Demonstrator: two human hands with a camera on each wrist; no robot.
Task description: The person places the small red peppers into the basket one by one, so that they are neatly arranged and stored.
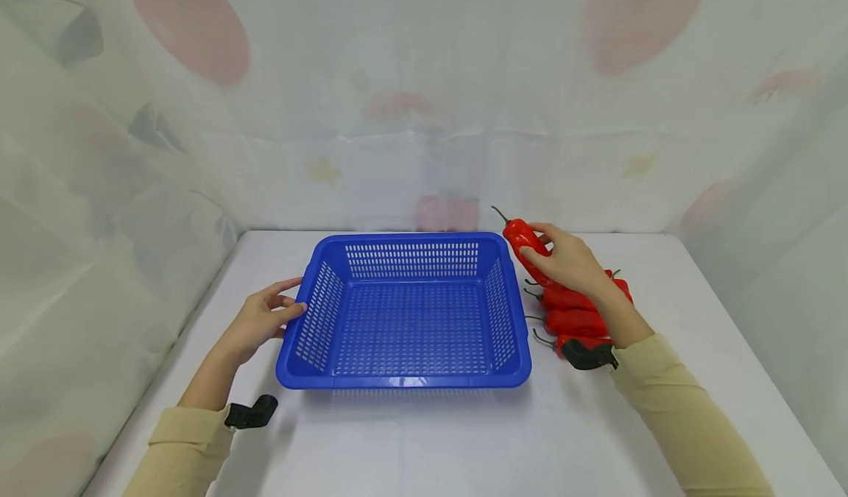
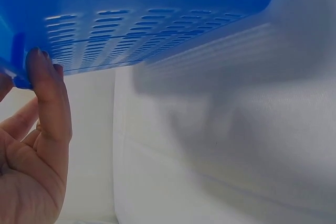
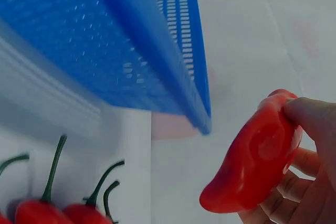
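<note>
A blue plastic basket with slotted walls stands mid-table, nothing inside it. At its left side my left hand grips the rim, thumb on top; the left wrist view shows the fingers against the rim from outside. My right hand holds a red pepper in the air just past the basket's back right corner, its green stem pointing up and left. In the right wrist view, thumb and fingers clasp this glossy pepper, apart from the basket wall.
Several more red peppers lie in a row right of the basket, stems toward it, partly hidden under my right forearm. White cloth covers the table. A pale patterned curtain hangs behind and at both sides.
</note>
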